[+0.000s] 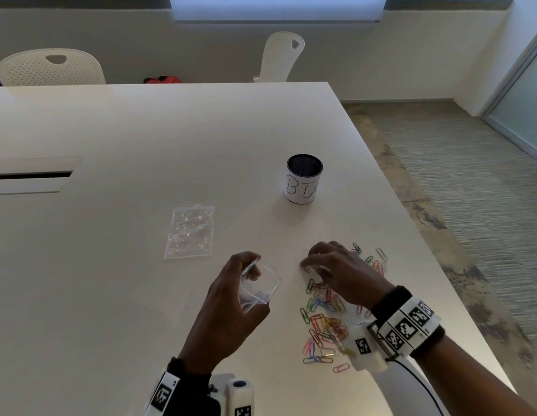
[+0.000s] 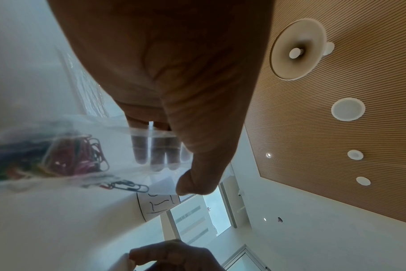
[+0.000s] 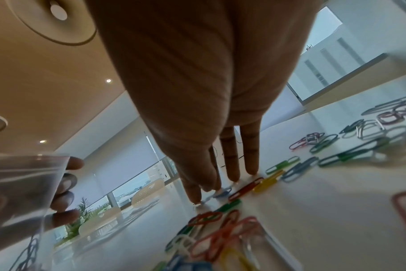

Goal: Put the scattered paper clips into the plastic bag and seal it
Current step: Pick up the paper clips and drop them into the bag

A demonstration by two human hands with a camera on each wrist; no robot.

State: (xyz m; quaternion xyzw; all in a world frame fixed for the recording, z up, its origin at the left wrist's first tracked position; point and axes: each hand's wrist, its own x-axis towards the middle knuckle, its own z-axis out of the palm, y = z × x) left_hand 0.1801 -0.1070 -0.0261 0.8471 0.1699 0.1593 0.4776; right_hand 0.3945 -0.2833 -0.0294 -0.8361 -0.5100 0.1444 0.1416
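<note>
My left hand (image 1: 231, 298) grips a clear plastic bag (image 1: 261, 288) by its mouth and holds it a little above the table; a few clips lie in its bottom. In the left wrist view the thumb and fingers (image 2: 160, 155) pinch the bag's (image 2: 118, 139) rim, and coloured clips (image 2: 70, 159) show through the plastic. Many coloured paper clips (image 1: 321, 322) lie scattered on the white table (image 1: 141, 130) at the front right. My right hand (image 1: 336, 271) arches over the far end of that pile. Its straight fingertips (image 3: 232, 176) touch the table beside a blue clip (image 3: 223, 193) and a red clip (image 3: 246, 188).
A second clear bag (image 1: 190, 231) lies flat on the table left of my hands. A dark mesh cup with a handwritten paper label (image 1: 303, 180) stands behind the clips. The table's right edge (image 1: 435, 250) runs close to the clips. Two white chairs (image 1: 51, 67) stand at the far side.
</note>
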